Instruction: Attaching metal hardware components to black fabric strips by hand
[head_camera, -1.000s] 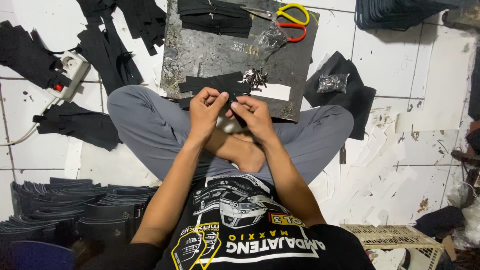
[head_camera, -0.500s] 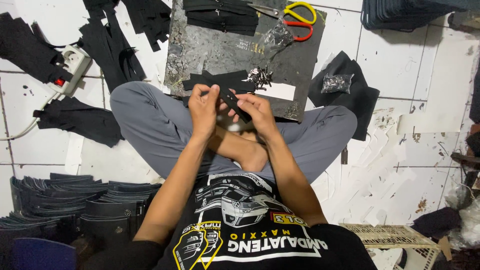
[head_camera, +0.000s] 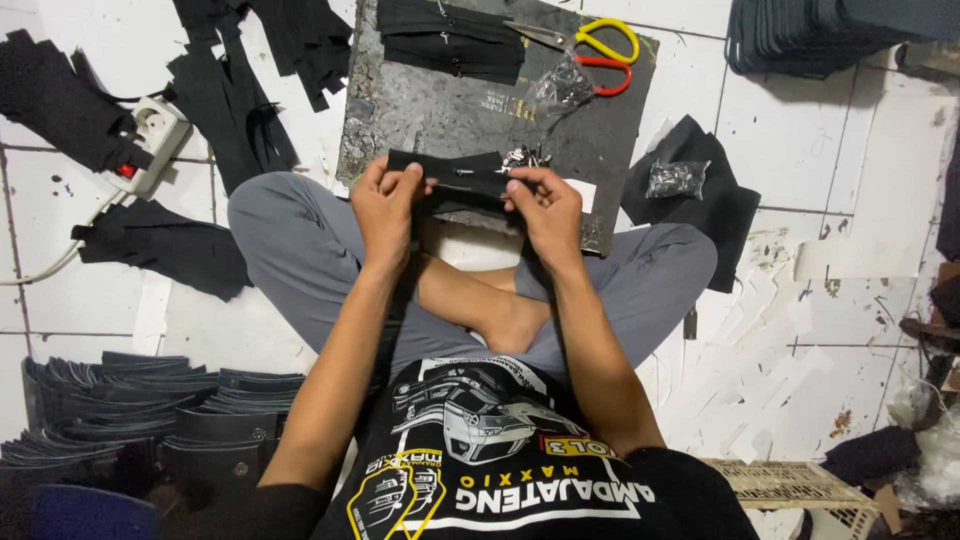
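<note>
A dark work board (head_camera: 440, 110) lies on the white tiled floor (head_camera: 850, 200) before the seated person's crossed legs. At its far edge rests a stack of black strips (head_camera: 450, 40), and yellow-handled scissors (head_camera: 600, 45) sit at its far right corner. Over the near edge, the left hand (head_camera: 385, 205) and right hand (head_camera: 545, 205) pinch a black zipper strip (head_camera: 460, 178) between them, stretched level.
</note>
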